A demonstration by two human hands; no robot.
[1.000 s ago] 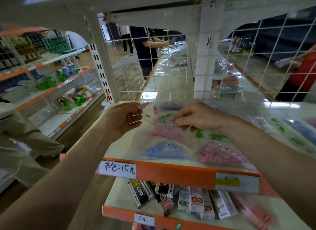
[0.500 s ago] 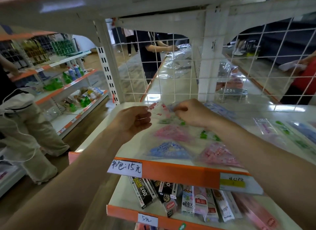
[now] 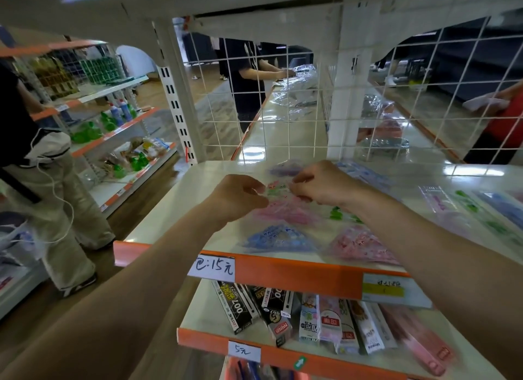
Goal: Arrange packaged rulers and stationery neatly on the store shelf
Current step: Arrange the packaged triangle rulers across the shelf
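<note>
A clear plastic ruler set packet (image 3: 278, 188) with pink and green pieces lies on the white store shelf (image 3: 181, 204). My left hand (image 3: 240, 198) pinches its left edge and my right hand (image 3: 322, 186) pinches its right edge, both with curled fingers. In front of them lie more clear packets: a pink triangle set (image 3: 285, 214), a blue one (image 3: 278, 236) and another pink one (image 3: 359, 245). Long ruler packets (image 3: 475, 210) lie further right on the same shelf.
A white wire grid (image 3: 254, 102) closes the shelf's back. The shelf below holds boxed stationery (image 3: 308, 320) behind an orange price strip (image 3: 297, 275). A person in beige trousers (image 3: 53, 198) stands at the left; other people stand behind the grid.
Both hands have drawn closer together over the packet and shifted slightly toward the back of the shelf. The person at the left has stood up and moved nearer.
</note>
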